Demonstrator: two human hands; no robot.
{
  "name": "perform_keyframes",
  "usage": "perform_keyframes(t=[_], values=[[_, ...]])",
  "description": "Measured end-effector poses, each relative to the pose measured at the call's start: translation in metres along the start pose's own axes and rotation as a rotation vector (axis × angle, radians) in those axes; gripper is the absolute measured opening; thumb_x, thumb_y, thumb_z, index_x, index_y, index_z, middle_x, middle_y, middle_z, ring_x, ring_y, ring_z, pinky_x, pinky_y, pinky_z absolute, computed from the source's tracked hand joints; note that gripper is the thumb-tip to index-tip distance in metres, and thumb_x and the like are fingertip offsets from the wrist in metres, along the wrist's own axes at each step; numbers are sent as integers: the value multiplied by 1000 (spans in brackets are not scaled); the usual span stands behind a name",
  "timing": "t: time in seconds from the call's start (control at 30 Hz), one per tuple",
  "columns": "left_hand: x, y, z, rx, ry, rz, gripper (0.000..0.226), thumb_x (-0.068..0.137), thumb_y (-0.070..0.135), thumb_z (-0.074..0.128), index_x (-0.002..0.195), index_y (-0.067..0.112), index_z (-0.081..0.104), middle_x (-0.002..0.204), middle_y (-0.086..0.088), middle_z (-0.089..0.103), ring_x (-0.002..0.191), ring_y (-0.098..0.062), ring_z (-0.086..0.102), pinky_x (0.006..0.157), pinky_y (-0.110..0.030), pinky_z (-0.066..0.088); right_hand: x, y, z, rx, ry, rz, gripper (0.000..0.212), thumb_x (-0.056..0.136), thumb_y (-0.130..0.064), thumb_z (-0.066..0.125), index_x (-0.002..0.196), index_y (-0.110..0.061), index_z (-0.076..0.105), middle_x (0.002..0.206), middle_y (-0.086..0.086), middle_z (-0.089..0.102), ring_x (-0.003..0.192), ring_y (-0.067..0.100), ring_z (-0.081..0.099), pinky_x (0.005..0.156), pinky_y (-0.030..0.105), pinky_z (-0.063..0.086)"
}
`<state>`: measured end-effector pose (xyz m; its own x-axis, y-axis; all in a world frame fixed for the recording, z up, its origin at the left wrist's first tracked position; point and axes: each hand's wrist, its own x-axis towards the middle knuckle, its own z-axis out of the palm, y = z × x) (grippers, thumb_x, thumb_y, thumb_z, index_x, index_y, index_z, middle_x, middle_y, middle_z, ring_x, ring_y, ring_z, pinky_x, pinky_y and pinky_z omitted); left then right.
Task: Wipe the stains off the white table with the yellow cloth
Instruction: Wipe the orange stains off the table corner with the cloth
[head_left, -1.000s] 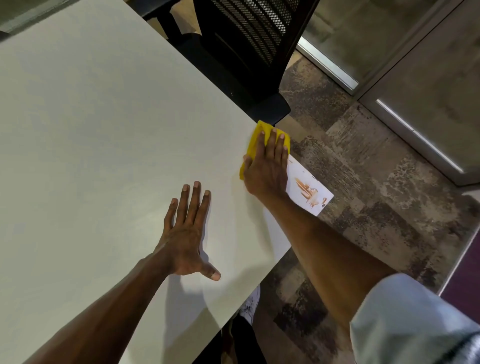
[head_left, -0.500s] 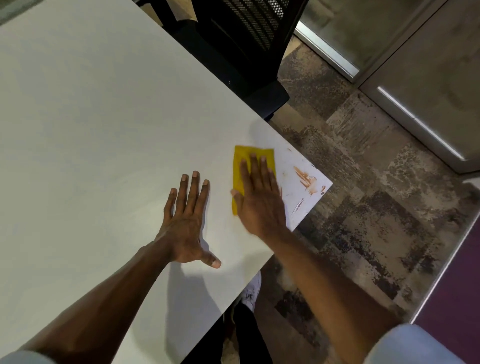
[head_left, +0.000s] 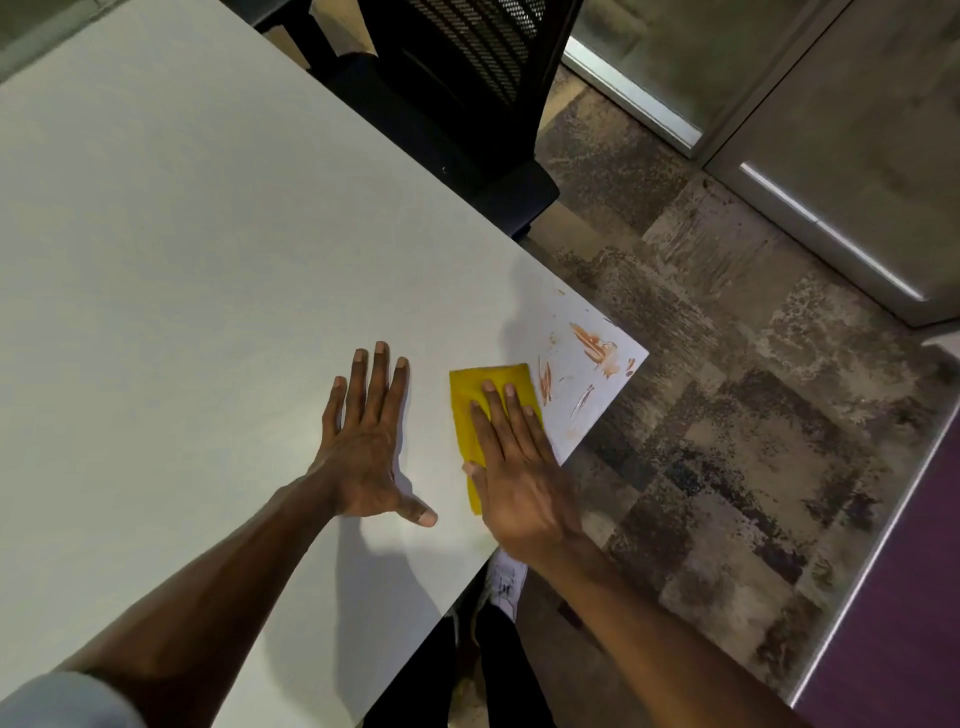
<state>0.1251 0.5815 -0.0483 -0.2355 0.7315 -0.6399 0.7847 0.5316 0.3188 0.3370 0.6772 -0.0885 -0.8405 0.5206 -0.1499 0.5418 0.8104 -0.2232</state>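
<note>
The white table (head_left: 208, 249) fills the left and middle of the head view, with its near right corner at the right. Orange-brown stains (head_left: 597, 348) streak that corner. A folded yellow cloth (head_left: 467, 400) lies flat on the table just left of the stains. My right hand (head_left: 519, 467) presses flat on the cloth, fingers stretched over it, covering its near right part. My left hand (head_left: 369, 441) rests palm down on the bare table to the left of the cloth, fingers spread, holding nothing.
A black mesh chair (head_left: 467, 88) stands against the table's far edge. Patterned carpet (head_left: 727, 415) lies right of the table, bounded by glass panels with metal frames (head_left: 810, 213). A white shoe (head_left: 506, 582) shows under the table's near edge.
My right hand has dragged the yellow cloth from the table's far right edge back toward me and leftward, uncovering more smeared stains. My left hand has stayed in place.
</note>
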Motion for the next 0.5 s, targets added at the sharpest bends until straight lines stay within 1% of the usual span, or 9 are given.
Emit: perform_keyframes(t=[0.13,0.23,0.33,0.4,0.5], values=[[1,1,0,16,-7,-5,189,39,102,78,161,21,-42,164,-3,-58,152,-26,-54,125,-51,-31,51,19,-6,-7,-7,45,68,111,-38,36,167,-8,11,176,13,5,163,34,-1,131,52,17],[2,1,0,29,0,-13,189,39,102,79,161,22,-43,163,-2,-58,152,-27,-54,127,-54,-28,66,24,-9,0,24,63,66,111,-36,31,167,-7,10,176,15,5,163,36,-1,131,53,16],[0,5,0,44,-30,-28,190,41,99,80,159,20,-45,161,-3,-61,151,-30,-55,126,-53,-28,32,13,-8,59,31,47,65,112,-31,31,167,-8,7,176,14,0,163,34,-7,131,53,15],[-1,11,-1,41,-38,-37,189,42,101,77,158,18,-46,159,-4,-62,150,-31,-56,127,-55,-27,-4,8,-5,87,26,37,64,112,-28,34,168,-9,7,176,13,-2,163,33,-10,132,53,14],[3,22,0,-20,-49,-71,187,44,104,73,158,13,-45,158,-7,-63,149,-33,-56,128,-58,-26,-38,12,-2,90,25,6,63,111,-25,35,167,-9,12,177,12,1,164,32,-5,131,53,18]])
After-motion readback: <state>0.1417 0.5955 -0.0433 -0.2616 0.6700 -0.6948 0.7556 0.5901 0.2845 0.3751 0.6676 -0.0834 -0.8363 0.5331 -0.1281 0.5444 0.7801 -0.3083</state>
